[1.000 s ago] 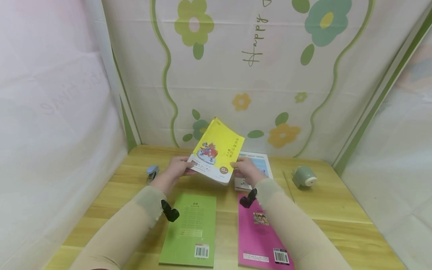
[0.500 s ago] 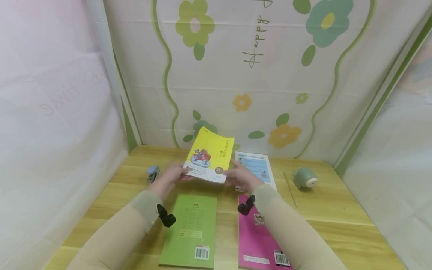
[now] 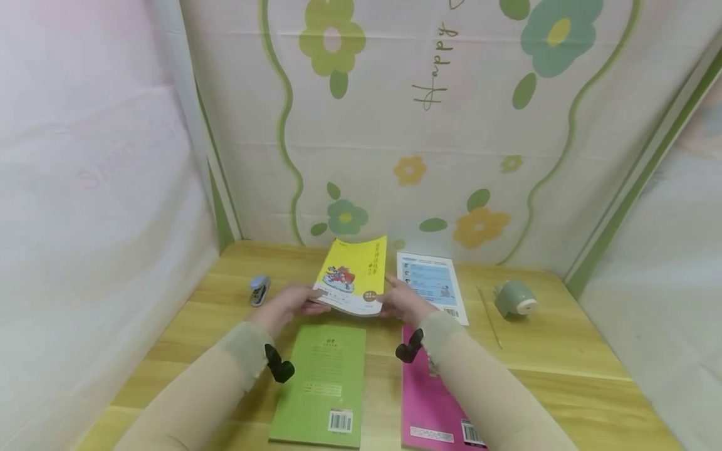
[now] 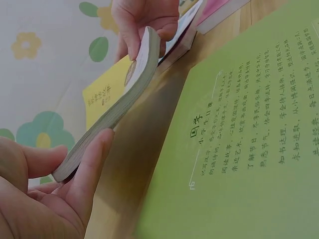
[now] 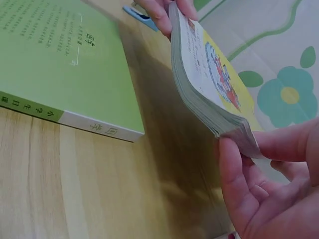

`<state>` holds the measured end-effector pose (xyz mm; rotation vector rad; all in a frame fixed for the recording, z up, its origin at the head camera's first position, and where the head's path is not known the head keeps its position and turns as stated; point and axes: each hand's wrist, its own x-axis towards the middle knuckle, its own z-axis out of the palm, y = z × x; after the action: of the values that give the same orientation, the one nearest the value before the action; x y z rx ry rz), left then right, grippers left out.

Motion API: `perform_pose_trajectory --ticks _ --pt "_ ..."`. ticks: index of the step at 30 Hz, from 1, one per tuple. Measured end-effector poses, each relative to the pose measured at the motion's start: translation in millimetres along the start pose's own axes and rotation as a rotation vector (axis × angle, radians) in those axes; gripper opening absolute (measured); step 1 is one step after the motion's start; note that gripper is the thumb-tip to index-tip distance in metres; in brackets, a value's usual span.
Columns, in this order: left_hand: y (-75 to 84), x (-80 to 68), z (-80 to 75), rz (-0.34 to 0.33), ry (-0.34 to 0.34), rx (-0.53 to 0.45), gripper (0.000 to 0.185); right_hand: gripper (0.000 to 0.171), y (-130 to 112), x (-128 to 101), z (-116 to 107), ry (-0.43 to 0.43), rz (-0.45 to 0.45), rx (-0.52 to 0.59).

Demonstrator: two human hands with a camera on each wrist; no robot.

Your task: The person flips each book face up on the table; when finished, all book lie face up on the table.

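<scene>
Yellow book (image 3: pixel 353 270): at the far middle of the counter (image 3: pixel 192 338), cover up; its near edge is raised and bends between the two grips, probably because only the corners bear the weight. Whether its far edge touches the wood, I cannot tell.
Left hand (image 3: pixel 293 302): pinches the near left corner, thumb above, fingers beneath.
Right hand (image 3: pixel 405 300): pinches the near right corner likewise, a matching grip that likely keeps it steady.
Blue-and-white book (image 3: pixel 430 282): just right, flat, barcode up.
Green book (image 3: pixel 319 382): flat, near left, barcode towards the person.
Pink book (image 3: pixel 420 398): near right, partly under the right sleeve (image 3: pixel 485 382).
Stapler (image 3: pixel 259 290): far left, seemingly aside from the books.
Thin stick (image 3: pixel 489 316), grey-green gadget (image 3: pixel 514 299): far right, apparently aside too.
</scene>
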<state>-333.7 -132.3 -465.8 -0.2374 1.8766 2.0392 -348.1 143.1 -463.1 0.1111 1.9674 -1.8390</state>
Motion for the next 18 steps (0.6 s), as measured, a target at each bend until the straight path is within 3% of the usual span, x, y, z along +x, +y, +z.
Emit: perform_pose_trajectory --ticks 9,18 --pt "-1.9 1.9 2.2 -0.049 0.012 -0.023 0.033 0.078 5.6 5.4 3.5 0.017 -0.006 -0.041" --pt "-6.4 12.9 1.8 -0.065 0.062 -0.086 0.034 0.067 10.8 11.7 5.8 0.093 -0.056 -0.110"
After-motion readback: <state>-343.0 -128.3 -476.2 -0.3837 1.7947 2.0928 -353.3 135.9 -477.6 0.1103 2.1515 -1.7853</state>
